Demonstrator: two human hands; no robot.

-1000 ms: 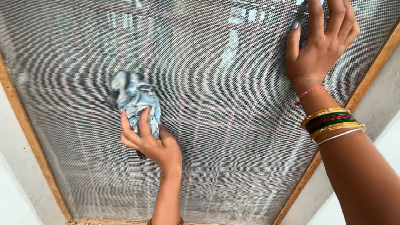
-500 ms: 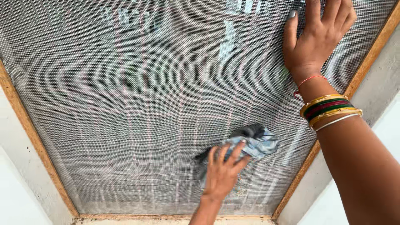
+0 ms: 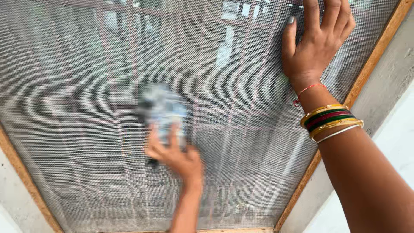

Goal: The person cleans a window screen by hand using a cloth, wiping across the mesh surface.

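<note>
A fine grey mesh window screen (image 3: 77,77) in a wooden frame (image 3: 366,69) fills the head view. My left hand (image 3: 174,153) presses a crumpled blue and white cloth (image 3: 166,108) against the mesh near its middle; both are blurred by motion. My right hand (image 3: 317,41) rests flat on the screen at the upper right, fingers spread, holding nothing. Its wrist carries a red thread and several gold, red and green bangles (image 3: 332,123).
Metal grille bars (image 3: 254,90) and buildings show faintly behind the mesh. Pale plastered wall (image 3: 388,99) borders the frame on the right and at the lower left (image 3: 13,203). A small speck of dirt (image 3: 239,205) sits low on the screen.
My left hand swept the cloth from the left centre down to the lower right, then back up to the middle. My right hand stayed pressed on the upper right of the screen.
</note>
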